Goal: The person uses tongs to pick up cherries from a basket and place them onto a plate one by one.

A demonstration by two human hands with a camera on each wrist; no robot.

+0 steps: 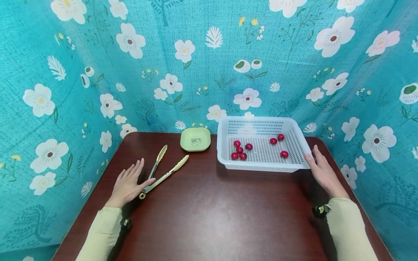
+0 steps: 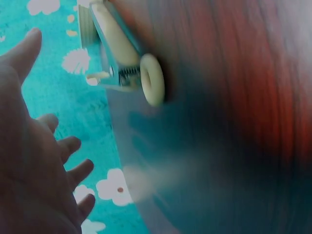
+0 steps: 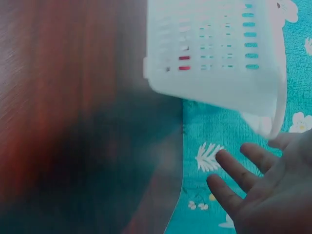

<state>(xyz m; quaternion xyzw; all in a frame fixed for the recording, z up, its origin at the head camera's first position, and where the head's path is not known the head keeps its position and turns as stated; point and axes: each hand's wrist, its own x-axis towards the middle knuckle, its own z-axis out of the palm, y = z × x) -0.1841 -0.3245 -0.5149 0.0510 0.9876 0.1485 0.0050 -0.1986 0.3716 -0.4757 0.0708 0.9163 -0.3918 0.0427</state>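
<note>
My left hand (image 1: 128, 184) is spread over the left of the table, holding nothing. Its thumb overlaps the pivot end of a pair of tongs (image 1: 166, 175) in the head view; the tongs have metal arms, cream tips and a cream ring (image 2: 152, 80), and lie spread apart. On the other side, my right hand (image 1: 327, 177) has its fingers extended beside the front right corner of a white perforated plastic basket (image 1: 261, 166). Its fingertips are right at the basket's rim. Several small, shiny, round red fruit-like things (image 1: 284, 154) lie scattered inside the basket.
A small pale green square dish (image 1: 187, 146) stands at the back of the dark wooden table (image 1: 209, 210), left of the basket. Turquoise flowered cloth (image 1: 196, 79) hangs behind the table and along both sides.
</note>
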